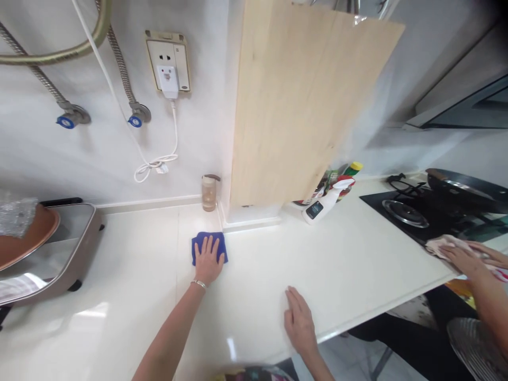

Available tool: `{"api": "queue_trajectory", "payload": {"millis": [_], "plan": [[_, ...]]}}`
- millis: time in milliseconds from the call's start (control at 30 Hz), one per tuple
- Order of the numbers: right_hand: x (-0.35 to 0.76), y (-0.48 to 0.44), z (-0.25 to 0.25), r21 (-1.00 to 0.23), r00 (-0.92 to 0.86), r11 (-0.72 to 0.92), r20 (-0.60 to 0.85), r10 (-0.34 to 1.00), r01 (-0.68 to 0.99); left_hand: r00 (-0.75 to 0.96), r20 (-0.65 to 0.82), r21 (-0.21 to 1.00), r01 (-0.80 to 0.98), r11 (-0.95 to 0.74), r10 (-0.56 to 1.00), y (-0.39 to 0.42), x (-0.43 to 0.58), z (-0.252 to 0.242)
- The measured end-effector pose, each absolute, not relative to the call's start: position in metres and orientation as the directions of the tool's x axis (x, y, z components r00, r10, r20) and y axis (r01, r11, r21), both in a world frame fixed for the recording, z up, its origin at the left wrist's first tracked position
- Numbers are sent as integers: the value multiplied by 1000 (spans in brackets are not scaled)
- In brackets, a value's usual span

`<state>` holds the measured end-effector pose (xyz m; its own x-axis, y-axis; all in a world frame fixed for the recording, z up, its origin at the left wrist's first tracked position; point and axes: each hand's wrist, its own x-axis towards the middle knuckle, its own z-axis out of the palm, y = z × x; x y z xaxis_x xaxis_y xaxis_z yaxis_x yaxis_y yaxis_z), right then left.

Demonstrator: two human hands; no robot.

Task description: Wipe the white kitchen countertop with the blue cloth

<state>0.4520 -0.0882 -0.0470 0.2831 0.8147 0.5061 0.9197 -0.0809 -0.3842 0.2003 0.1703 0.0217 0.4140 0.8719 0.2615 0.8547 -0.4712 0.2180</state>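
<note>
My left hand [208, 263] lies flat with spread fingers on a folded blue cloth [222, 244], pressing it against the white countertop [254, 286]. The cloth sits close to the corner of the wall pillar. A silver bracelet [199, 284] circles my left wrist. Near the counter's front edge, my right hand [300, 321] rests on the surface with its fingers stretched out and nothing held. Behind the cloth stands a clear bottle with a brown strap [208, 193], against the wall.
At the right, another person's hands [470, 259] hold a pale cloth [440, 244] beside the black stove [400, 211] with a pan [468, 188]. A white spray bottle [323, 206] stands behind the wooden panel [301, 95]. An electric cooker [75, 254] sits left, below a plugged socket [169, 61].
</note>
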Motion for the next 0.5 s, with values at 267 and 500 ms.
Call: {"api": "queue_trajectory", "payload": {"millis": [267,500], "plan": [[452,-88,-44,-361,242,-36,545,803,932,514,324,137,805,-577,794,53,174,16],[455,-90,-48,-355,216,-11,544,811,935,566,352,32,789,-614,746,-17,113,16]]}}
